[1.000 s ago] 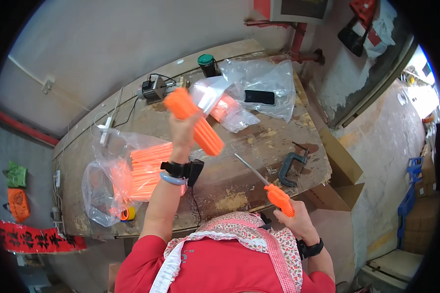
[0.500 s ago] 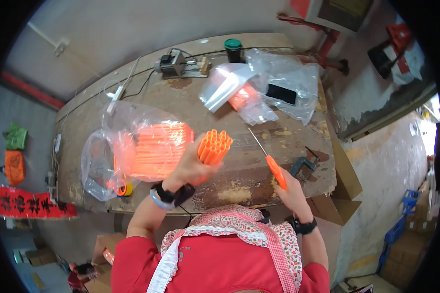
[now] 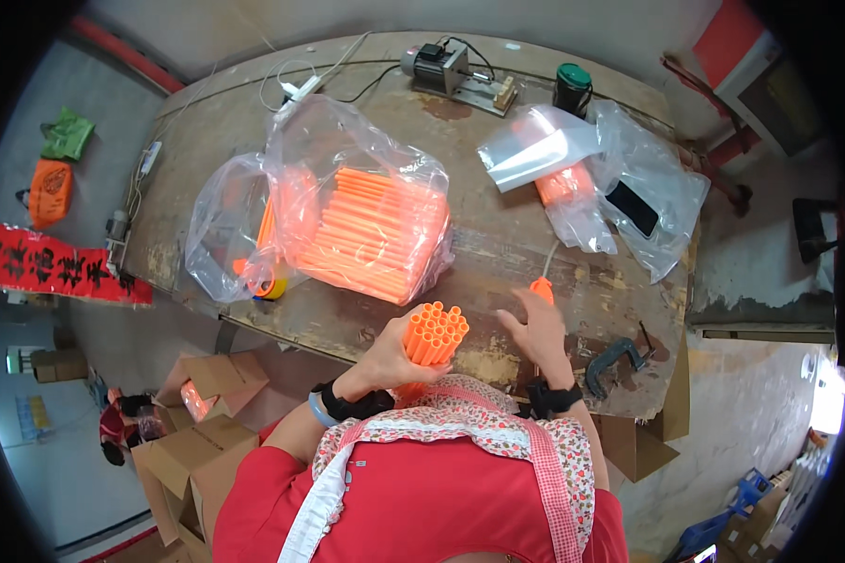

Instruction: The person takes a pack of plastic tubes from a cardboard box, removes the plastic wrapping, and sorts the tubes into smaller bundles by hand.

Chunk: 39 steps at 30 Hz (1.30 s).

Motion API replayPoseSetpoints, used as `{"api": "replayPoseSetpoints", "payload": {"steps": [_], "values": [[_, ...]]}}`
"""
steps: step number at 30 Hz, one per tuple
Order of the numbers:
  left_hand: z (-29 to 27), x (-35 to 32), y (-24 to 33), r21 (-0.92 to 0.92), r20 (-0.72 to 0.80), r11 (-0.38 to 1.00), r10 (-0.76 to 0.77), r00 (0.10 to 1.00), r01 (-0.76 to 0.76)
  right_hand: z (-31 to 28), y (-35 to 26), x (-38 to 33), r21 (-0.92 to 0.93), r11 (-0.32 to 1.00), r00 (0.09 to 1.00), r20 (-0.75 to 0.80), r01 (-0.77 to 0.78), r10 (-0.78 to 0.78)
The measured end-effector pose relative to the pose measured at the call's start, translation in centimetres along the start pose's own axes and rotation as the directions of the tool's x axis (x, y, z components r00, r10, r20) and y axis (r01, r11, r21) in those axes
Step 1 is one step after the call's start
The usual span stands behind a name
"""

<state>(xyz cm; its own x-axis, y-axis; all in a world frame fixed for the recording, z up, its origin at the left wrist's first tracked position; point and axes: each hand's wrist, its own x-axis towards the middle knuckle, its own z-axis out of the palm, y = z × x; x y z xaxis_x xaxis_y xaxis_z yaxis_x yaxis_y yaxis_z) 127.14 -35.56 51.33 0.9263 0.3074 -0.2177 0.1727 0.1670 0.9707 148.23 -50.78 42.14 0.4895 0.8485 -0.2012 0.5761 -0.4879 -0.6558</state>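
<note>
My left hand (image 3: 392,357) is closed around a bundle of orange plastic tubes (image 3: 437,336), their open ends facing up, just above the table's front edge. To the right, my right hand (image 3: 539,330) has its fingers apart over the table. Just beyond its fingers lies a screwdriver-like tool with an orange handle (image 3: 541,288) and thin metal shaft, partly covered by the hand. A clear plastic bag (image 3: 366,230) full of orange tubes lies at the left middle of the table.
A G-clamp (image 3: 615,361) sits at the table's right front. Farther back are a small motor (image 3: 438,68), a dark cup with green lid (image 3: 573,86), plastic bags and a phone (image 3: 632,207). Tape (image 3: 272,285) lies at left; cardboard boxes (image 3: 197,450) stand below the table.
My right hand has let go of the orange-handled tool, which now lies on the table. The tube bundle in my left hand has come nearer my body. The view has shifted.
</note>
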Motion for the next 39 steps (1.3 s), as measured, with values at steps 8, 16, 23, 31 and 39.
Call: {"api": "replayPoseSetpoints", "payload": {"steps": [8, 16, 23, 31, 39], "values": [[-0.6, 1.2, -1.1, 0.119, 0.068, 0.991, 0.049, 0.996, -0.057, -2.2, -9.9, -1.3, 0.582, 0.681, 0.862, -0.070, 0.444, -0.503], [-0.8, 2.3, -1.8, 0.107, 0.076, 0.994, 0.013, 0.997, -0.021, -1.4, -9.2, -1.4, 0.695, 0.693, 0.933, 0.091, 0.192, -0.349], [-0.8, 2.7, -2.3, 0.160, 0.083, 0.984, 0.067, 0.994, -0.080, -1.3, -9.1, -1.6, 0.726, 0.679, 0.941, 0.144, 0.109, -0.305], [0.1, 2.3, -2.4, 0.252, -0.021, 0.966, 0.071, 0.997, -0.063, -3.0, -10.3, -2.4, 0.192, 0.754, 0.700, -0.563, 0.628, -0.439], [0.8, 2.2, -2.2, 0.360, -0.017, 0.931, 0.070, 0.997, -0.060, -4.3, -10.8, -2.6, 0.209, 0.797, 0.807, -0.333, 0.567, -0.487]]}}
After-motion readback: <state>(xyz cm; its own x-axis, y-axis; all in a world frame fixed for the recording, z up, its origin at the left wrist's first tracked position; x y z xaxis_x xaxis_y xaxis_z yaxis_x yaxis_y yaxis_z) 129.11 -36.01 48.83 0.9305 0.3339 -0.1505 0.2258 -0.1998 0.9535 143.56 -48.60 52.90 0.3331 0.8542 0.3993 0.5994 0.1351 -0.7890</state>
